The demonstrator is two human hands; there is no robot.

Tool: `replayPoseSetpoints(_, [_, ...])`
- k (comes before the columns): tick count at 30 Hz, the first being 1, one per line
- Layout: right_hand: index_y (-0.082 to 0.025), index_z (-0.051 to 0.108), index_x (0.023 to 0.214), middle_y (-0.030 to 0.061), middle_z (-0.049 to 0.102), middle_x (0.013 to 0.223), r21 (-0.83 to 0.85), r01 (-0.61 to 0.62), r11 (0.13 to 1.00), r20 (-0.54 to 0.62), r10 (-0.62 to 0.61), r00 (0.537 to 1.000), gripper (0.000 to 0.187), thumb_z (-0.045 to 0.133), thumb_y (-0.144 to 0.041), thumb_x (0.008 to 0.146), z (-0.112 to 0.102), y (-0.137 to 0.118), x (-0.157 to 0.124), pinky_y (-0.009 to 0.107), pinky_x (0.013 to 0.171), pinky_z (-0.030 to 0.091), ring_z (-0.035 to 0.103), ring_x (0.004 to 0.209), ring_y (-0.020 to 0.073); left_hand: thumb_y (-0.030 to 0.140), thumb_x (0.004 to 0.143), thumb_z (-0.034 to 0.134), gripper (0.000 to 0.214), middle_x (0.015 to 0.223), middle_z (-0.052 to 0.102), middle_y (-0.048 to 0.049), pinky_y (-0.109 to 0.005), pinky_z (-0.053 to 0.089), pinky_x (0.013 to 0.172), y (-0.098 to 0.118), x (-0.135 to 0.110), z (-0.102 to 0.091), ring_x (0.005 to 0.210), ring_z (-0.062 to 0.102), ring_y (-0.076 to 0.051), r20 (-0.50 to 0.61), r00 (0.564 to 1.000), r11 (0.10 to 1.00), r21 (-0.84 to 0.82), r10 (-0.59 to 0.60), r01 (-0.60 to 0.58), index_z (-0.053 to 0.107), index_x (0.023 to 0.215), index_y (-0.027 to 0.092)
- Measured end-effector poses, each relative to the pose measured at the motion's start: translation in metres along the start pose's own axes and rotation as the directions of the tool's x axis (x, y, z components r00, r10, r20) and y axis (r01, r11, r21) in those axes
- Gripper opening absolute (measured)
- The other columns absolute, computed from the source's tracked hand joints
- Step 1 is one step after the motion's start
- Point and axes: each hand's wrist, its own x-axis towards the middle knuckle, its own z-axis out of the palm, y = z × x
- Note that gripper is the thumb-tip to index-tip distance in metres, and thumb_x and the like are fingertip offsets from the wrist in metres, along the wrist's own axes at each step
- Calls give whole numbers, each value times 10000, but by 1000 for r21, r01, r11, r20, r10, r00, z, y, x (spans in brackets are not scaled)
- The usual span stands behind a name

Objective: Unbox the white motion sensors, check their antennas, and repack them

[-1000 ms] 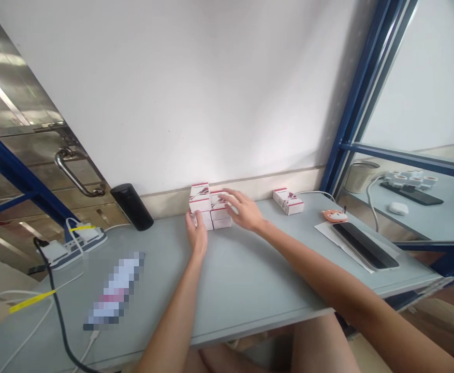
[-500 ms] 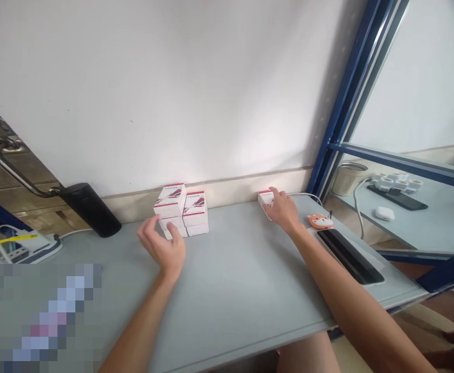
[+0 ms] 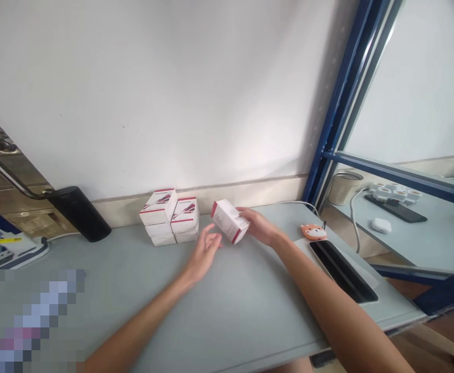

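My right hand point(image 3: 261, 226) grips a small white cardboard box point(image 3: 229, 220) with red edges, tilted and held above the grey table point(image 3: 227, 305). My left hand point(image 3: 203, 254) is just left of that box, its fingers apart and nothing in them. To the left, similar white and red boxes are stacked against the wall: a top box point(image 3: 159, 206) on the left column and another top box point(image 3: 185, 214) on the right column, each with a box under it.
A black cylinder point(image 3: 81, 213) stands at the back left, near an iron point(image 3: 20, 248). On the right lie an orange animal-faced item point(image 3: 314, 231) and a dark flat device point(image 3: 343, 271). Beyond the blue frame point(image 3: 327, 129), a shelf holds a can point(image 3: 345, 187) and a white case point(image 3: 381, 225).
My right hand has lifted the box off the table at the back right and carried it left. My left hand has moved right, away from the stacked boxes, towards it.
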Motion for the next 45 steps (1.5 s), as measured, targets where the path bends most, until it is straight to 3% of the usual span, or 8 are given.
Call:
replayPoseSetpoints(4, [-235, 599, 1349, 89, 738, 1251, 50, 162, 986, 93, -166, 982, 436, 566, -441, 966, 36, -12, -20, 376, 894, 602, 721, 1086, 240, 488, 957, 664, 642, 1296, 709, -128, -389, 626, 799, 2, 4, 0, 1059, 757, -254, 31, 999, 990, -133, -36, 40, 291, 1449, 315])
replayPoseSetpoints(11, [-320, 564, 1323, 27, 762, 1090, -443, 410, 797, -25, -468, 883, 343, 548, -433, 1000, 55, -16, -42, 383, 766, 540, 685, 815, 243, 337, 832, 830, 763, 1379, 626, -128, -470, 563, 1012, -35, -10, -2, 1279, 652, -307, -132, 976, 978, 140, 174, -155, 346, 1421, 308])
replayPoseSetpoints(17, [-267, 611, 1074, -5, 633, 730, -81, 298, 951, -362, -307, 880, 325, 349, -459, 1067, 46, -20, -32, 305, 590, 516, 592, 627, 183, 212, 875, 784, 768, 1502, 499, -153, -466, 550, 1058, -37, -15, -2, 1365, 594, -299, -69, 856, 826, 313, 512, -468, 319, 1475, 333])
replayPoseSetpoints(21, [-279, 589, 1147, 2, 631, 829, -121, 310, 943, -282, -332, 900, 199, 457, -367, 1027, 48, -16, -28, 322, 636, 556, 629, 682, 177, 197, 859, 783, 697, 1518, 403, -156, -532, 524, 1086, -20, -13, -10, 1387, 552, -336, -48, 785, 727, 414, 618, -548, 404, 1423, 350])
replayPoseSetpoints(30, [-397, 640, 1361, 103, 491, 1375, -656, 578, 485, 67, -726, 685, 721, 517, 4, 775, 57, -13, -42, 574, 993, 571, 492, 1278, 356, 282, 851, 794, 881, 1505, 470, -153, -486, 491, 1127, -18, -6, -23, 1384, 525, -319, -109, 911, 897, 255, 399, -362, 309, 1586, 316])
replayPoseSetpoints(35, [-341, 613, 1349, 104, 437, 1305, -651, 524, 549, 88, -631, 771, 691, 541, -44, 730, 59, -16, -48, 595, 1031, 517, 443, 1244, 341, 295, 852, 813, 938, 1512, 495, -141, -465, 512, 1118, -14, -9, -18, 1346, 571, -294, -129, 900, 882, 296, 417, -366, 275, 1620, 324])
replayPoseSetpoints(41, [-245, 545, 963, 96, 489, 1227, -434, 666, 607, -37, -750, 660, 287, 496, -129, 705, 50, -22, -48, 546, 1048, 451, 508, 1219, 315, 267, 857, 816, 899, 1467, 550, -132, -439, 544, 1090, -13, -14, -14, 1347, 593, -296, -213, 817, 802, 431, 536, -414, 328, 1611, 312])
replayPoseSetpoints(45, [-239, 567, 874, 83, 584, 1269, -402, 652, 643, 39, -700, 713, 128, 464, -175, 833, 42, -28, -47, 510, 1034, 422, 526, 1220, 309, 225, 863, 806, 854, 1374, 612, -115, -436, 543, 1093, -16, -12, -15, 1294, 626, -285, -218, 727, 701, 540, 651, -466, 372, 1594, 305])
